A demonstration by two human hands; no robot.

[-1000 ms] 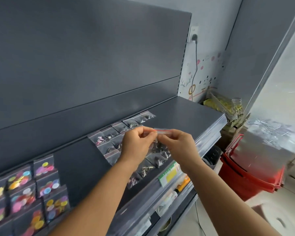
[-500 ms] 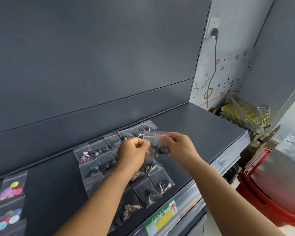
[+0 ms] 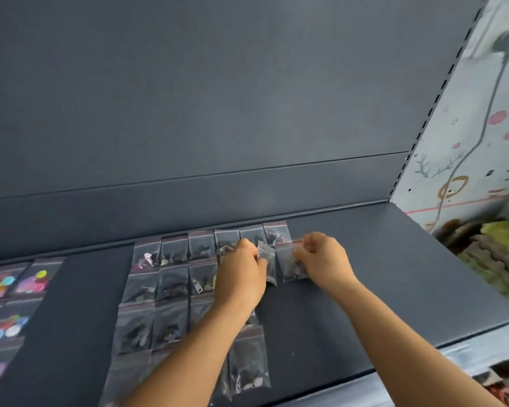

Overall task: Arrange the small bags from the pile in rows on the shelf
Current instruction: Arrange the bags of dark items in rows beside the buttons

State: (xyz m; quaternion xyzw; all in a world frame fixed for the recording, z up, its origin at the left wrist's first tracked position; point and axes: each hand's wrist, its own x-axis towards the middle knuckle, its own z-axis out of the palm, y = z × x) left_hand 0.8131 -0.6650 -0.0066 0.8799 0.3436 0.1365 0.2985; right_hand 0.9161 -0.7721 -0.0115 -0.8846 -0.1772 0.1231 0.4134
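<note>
Several small clear zip bags of dark metal parts lie in rows [image 3: 171,286] on the dark grey shelf [image 3: 379,274]. My right hand [image 3: 321,257] pinches one such bag [image 3: 291,264] with a red zip line, low over the shelf at the right end of the second row. My left hand [image 3: 241,271] pinches another small bag [image 3: 266,259] just left of it, and covers part of the rows. The pile itself is out of view.
Bags of coloured discs [image 3: 6,292] lie in rows at the far left of the shelf. The shelf's back panel [image 3: 218,113] rises behind. To the right are a decorated wall with a plugged-in cable [image 3: 482,118] and yellow goods [image 3: 500,254].
Both hands have moved down and forward from chest height to the shelf. The bag held between them is now split into one bag in each hand, low by the second row.
</note>
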